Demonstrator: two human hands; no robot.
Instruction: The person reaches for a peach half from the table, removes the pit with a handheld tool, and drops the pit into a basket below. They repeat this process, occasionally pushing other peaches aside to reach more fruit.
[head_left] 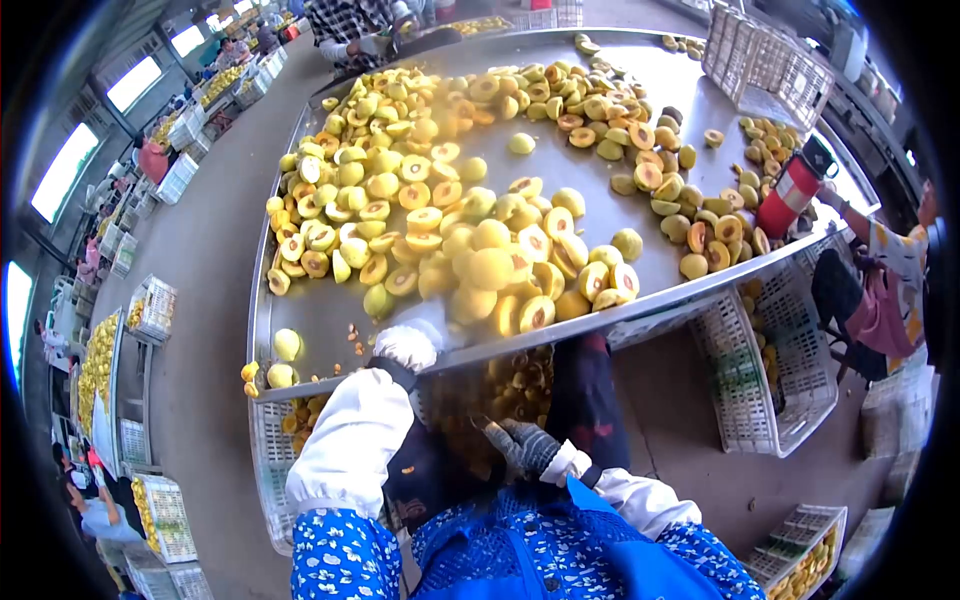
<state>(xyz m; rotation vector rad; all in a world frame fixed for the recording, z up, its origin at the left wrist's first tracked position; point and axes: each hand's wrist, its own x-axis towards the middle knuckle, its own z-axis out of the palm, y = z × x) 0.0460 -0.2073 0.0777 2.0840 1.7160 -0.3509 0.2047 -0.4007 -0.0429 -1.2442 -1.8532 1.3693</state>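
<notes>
My left hand, in a white glove with a dark wristband, is at the near edge of the metal table, right beside the heap of halved yellow peaches. Haze in the picture blurs its fingers. Lower down, in front of my lap, my right hand wears a grey knit glove with its fingers curled closed. A small thin thing sticks out past its fingertips, too small to name. Beneath the table edge, between my legs, a container holds more peach pieces. Loose pits lie left of my left hand.
The metal table has a raised rim. A white crate and a red bottle stand on its right side, near another person's arm. More crates sit on the floor. A person in a checked shirt is across the table.
</notes>
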